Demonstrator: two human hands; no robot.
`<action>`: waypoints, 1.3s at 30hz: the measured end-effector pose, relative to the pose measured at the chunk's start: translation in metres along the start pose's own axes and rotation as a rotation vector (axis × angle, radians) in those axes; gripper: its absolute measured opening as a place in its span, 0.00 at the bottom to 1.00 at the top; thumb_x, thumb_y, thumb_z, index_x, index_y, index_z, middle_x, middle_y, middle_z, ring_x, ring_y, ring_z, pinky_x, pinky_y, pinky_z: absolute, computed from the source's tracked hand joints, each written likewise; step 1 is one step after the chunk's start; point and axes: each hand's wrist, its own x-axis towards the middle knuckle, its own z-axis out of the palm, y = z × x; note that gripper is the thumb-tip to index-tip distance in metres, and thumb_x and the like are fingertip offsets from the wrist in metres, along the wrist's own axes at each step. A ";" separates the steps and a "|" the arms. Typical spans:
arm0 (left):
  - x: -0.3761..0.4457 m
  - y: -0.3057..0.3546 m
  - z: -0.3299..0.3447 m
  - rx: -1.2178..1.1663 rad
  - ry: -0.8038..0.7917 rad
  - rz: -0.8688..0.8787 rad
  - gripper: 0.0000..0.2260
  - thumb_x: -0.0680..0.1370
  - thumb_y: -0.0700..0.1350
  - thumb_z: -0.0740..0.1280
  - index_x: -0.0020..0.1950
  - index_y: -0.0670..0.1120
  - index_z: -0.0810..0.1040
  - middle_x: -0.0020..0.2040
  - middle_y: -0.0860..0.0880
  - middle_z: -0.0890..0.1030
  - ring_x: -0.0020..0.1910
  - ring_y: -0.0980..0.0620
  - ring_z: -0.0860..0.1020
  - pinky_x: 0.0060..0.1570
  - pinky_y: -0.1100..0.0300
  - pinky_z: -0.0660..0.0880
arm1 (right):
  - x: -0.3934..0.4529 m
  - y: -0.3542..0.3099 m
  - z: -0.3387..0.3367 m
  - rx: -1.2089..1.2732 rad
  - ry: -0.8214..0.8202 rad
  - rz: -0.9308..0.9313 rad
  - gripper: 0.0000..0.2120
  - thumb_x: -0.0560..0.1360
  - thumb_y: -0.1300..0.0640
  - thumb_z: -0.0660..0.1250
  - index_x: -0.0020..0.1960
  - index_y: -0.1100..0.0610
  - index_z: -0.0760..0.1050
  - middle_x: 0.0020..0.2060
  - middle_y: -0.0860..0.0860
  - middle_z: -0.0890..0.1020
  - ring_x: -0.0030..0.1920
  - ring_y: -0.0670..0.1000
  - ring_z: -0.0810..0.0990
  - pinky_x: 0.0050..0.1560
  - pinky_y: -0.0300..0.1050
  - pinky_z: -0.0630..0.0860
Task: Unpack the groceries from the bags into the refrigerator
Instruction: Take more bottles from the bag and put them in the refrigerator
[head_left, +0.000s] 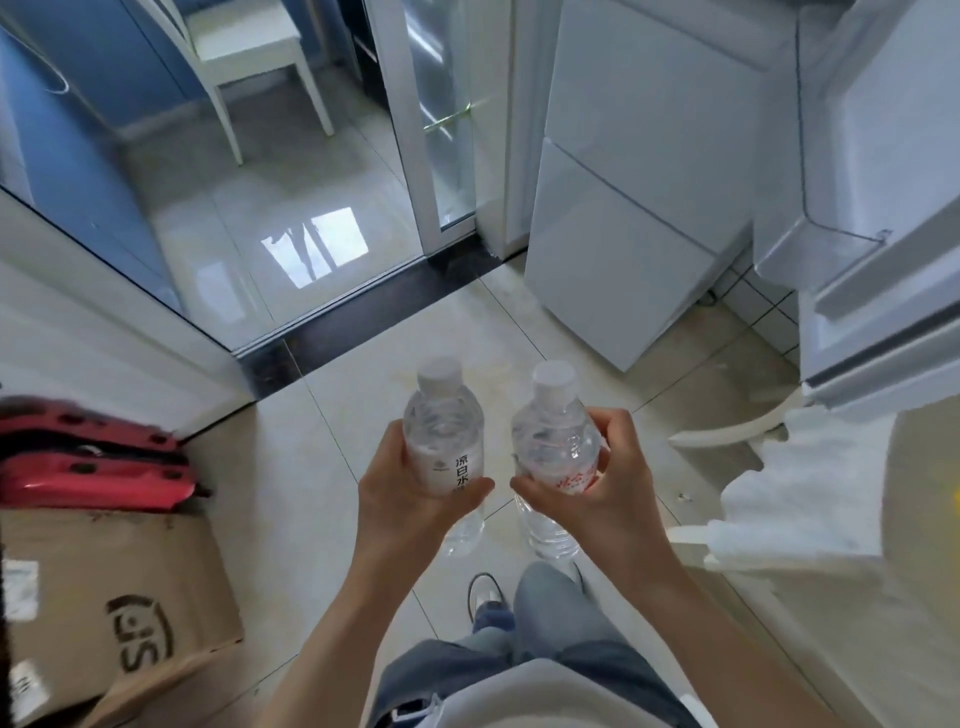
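Note:
My left hand (410, 499) grips a clear water bottle with a white label (441, 426), held upright in front of me. My right hand (602, 493) grips a second clear water bottle with red print (553, 431), also upright, close beside the first. Both bottles have white caps. The white refrigerator (639, 156) stands ahead to the right, its lower doors closed. An open refrigerator door with an empty door shelf (852, 218) juts out at the far right.
A brown cardboard box (104, 603) sits on the floor at the lower left, with red objects (88, 457) behind it. A white crumpled bag (800, 499) lies at the right. A glass sliding door (441, 130) and a white chair (249, 52) are beyond.

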 end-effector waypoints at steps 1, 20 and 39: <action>0.010 0.000 -0.002 -0.006 0.002 -0.001 0.28 0.59 0.44 0.83 0.51 0.55 0.73 0.45 0.60 0.80 0.44 0.63 0.79 0.40 0.66 0.77 | 0.009 -0.003 0.003 0.004 0.002 0.000 0.33 0.58 0.55 0.83 0.56 0.50 0.68 0.49 0.43 0.78 0.47 0.39 0.80 0.44 0.34 0.79; 0.255 0.102 0.045 -0.044 -0.059 0.094 0.30 0.58 0.42 0.83 0.53 0.58 0.73 0.46 0.61 0.81 0.46 0.61 0.80 0.39 0.69 0.76 | 0.267 -0.070 -0.014 0.025 0.140 -0.015 0.33 0.59 0.53 0.82 0.56 0.50 0.66 0.48 0.44 0.78 0.47 0.40 0.80 0.43 0.34 0.78; 0.540 0.235 0.113 0.068 -0.340 0.333 0.28 0.56 0.45 0.84 0.48 0.60 0.73 0.42 0.57 0.81 0.41 0.61 0.79 0.38 0.67 0.72 | 0.497 -0.138 -0.047 0.065 0.599 0.058 0.33 0.57 0.54 0.83 0.55 0.48 0.67 0.46 0.44 0.78 0.45 0.43 0.80 0.45 0.42 0.77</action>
